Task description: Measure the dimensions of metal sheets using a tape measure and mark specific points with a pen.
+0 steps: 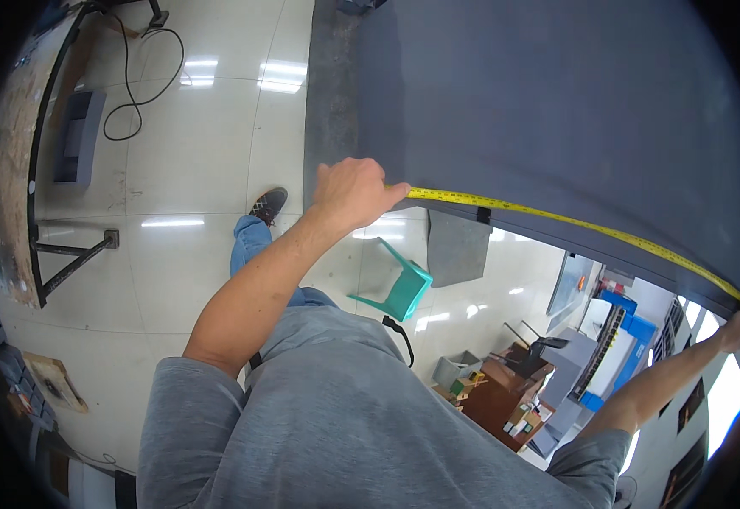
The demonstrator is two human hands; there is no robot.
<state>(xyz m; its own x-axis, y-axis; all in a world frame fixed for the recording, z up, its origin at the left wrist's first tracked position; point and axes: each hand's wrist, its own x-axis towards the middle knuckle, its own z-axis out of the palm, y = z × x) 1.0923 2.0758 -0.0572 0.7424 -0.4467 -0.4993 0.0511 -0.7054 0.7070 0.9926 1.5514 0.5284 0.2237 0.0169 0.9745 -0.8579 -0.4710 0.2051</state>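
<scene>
A yellow tape measure is stretched along the near edge of a large dark grey panel. My left hand is closed at the tape's left end, by the panel's left corner, with the thumb laid over the tape. Far out to the right, my right hand is closed round the other end, where a small part of what seems to be the tape's case shows. Between the hands the tape lies close to the edge and curves in this view. The fingertips of my right hand are hard to make out.
Below the panel stands a green plastic stool. To the left is a worn workbench with a black cable on the tiled floor beside it. A brown cabinet with boxes and a blue-and-white machine stand at the lower right.
</scene>
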